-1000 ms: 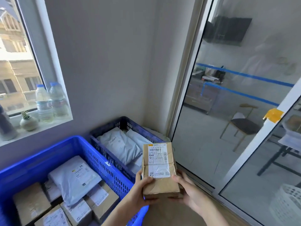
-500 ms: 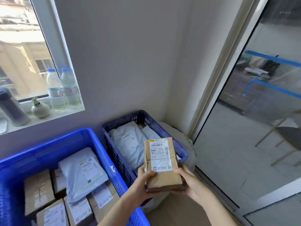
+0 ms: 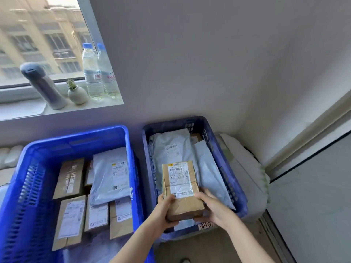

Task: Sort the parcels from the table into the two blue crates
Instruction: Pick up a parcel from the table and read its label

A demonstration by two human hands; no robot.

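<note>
1. My left hand (image 3: pixel 165 209) and right hand (image 3: pixel 214 207) clasp the near end of a brown cardboard parcel (image 3: pixel 181 188).
2. I hold it above the right, darker blue crate (image 3: pixel 233 183), over grey mailer bags (image 3: pixel 171 149).
3. The left blue crate (image 3: pixel 121 133) holds boxes.

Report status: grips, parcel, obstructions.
Left grip and right grip both hold the cardboard box. Box over the darker crate, above grey mailers. Nothing blocking.

Brown cardboard parcel (image 3: pixel 180 188) with white labels, black print, a yellow tab at one corner. Bright blue left crate (image 3: pixel 76 136); darker, duller blue right crate (image 3: pixel 171 123). Pale grey mailer bags (image 3: pixel 161 164). Clear bottles (image 3: pixel 93 73) with blue caps, red lettering. Grey flask (image 3: pixel 45 86); off-white pot (image 3: pixel 77 94), green sprig.
</note>
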